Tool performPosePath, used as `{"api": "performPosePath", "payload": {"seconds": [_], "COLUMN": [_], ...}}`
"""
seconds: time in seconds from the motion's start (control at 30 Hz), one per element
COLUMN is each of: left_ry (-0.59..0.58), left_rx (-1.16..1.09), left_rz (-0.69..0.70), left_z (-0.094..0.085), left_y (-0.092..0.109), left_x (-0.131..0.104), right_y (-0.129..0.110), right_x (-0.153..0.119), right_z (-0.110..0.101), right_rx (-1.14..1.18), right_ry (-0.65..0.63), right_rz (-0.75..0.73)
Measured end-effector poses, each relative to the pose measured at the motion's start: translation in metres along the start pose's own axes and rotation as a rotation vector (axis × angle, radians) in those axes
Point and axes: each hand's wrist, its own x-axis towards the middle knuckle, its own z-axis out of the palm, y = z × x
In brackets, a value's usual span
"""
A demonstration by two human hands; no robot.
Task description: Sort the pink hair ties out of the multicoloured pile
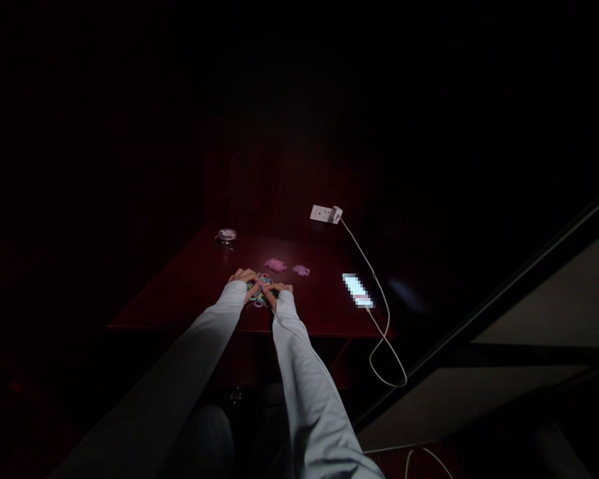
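A pile of small multicoloured bands (259,301) lies near the front edge of the dark red table. My left hand (244,278) rests over the pile's left side, my right hand (279,291) over its right side. The fingertips of both hands meet above the pile, bent together on something too small to name. Just beyond them is a heap of pink bands (275,265), and to its right a smaller heap of purple bands (301,270).
A clear round jar (226,238) with a lid stands at the back left. On the right lies a lit phone (358,291), its white cable (374,274) looping past the table edge and up to a wall socket (323,213).
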Motion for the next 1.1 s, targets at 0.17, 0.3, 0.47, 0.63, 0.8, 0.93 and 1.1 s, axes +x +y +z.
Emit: {"api": "performPosePath", "payload": {"seconds": [0.17,0.3,0.47,0.63,0.8,0.93,1.1], "left_ry": [-0.055,-0.048,-0.050,-0.007,-0.078,-0.058,-0.042], "left_rx": [0.012,0.005,-0.005,-0.034,-0.037,-0.057,-0.060], "left_rz": [0.018,0.027,0.018,0.006,-0.007,0.017,0.011], "left_z": [0.007,0.011,0.010,0.009,0.009,0.007,0.005], "left_y": [-0.013,-0.020,-0.017,-0.011,-0.020,-0.022,-0.015], "left_x": [0.005,0.008,0.006,0.001,0.006,0.007,0.005], "right_y": [-0.001,-0.001,0.002,0.003,0.000,-0.001,0.001], "right_x": [-0.002,-0.003,-0.001,0.004,0.007,0.006,0.006], "right_z": [-0.001,0.000,0.002,0.002,0.003,0.001,-0.001], "right_rx": [0.005,0.002,0.025,0.028,0.048,0.049,0.050], "right_ry": [0.048,0.052,0.055,-0.014,-0.030,-0.043,0.006], "right_rz": [-0.026,-0.021,-0.029,0.051,0.116,0.103,0.076]}}
